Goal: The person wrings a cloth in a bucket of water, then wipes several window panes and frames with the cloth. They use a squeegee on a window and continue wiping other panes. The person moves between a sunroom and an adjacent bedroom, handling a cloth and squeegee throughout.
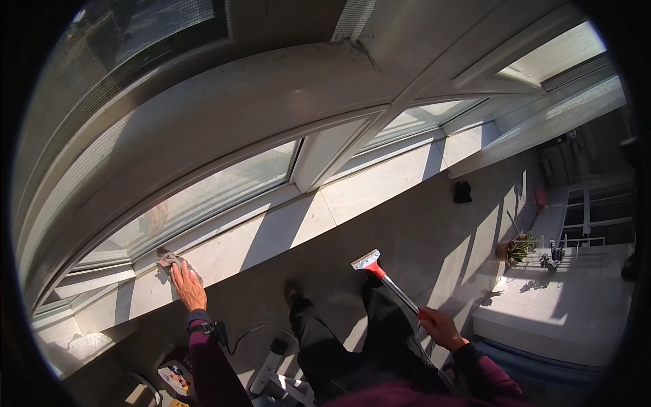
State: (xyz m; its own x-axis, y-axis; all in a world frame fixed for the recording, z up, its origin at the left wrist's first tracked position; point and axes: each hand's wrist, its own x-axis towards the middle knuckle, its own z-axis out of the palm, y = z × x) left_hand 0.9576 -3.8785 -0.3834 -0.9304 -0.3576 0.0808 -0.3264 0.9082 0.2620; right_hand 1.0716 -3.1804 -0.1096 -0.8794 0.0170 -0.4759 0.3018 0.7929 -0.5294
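Note:
My left hand [189, 287] presses a crumpled greyish cloth [170, 260] onto the pale stone window sill [290, 226], close to the lower corner of a window frame. Part of the cloth is hidden under the fingers. In my right hand [441, 328] is a long-handled scraper [399, 291] with a wide metal head, a red collar and a silver shaft. Its head points up and to the left, over the floor and apart from the sill. Above the sill, the window pane [244, 175] sits in a light frame [325, 152].
A printed box or bag [175, 374] and a light metal stand [272, 369] are on the floor near my legs. Farther right lie a small black object [462, 192] and potted plants [519, 249]. A crumpled pale bundle [90, 346] rests on the sill's left end.

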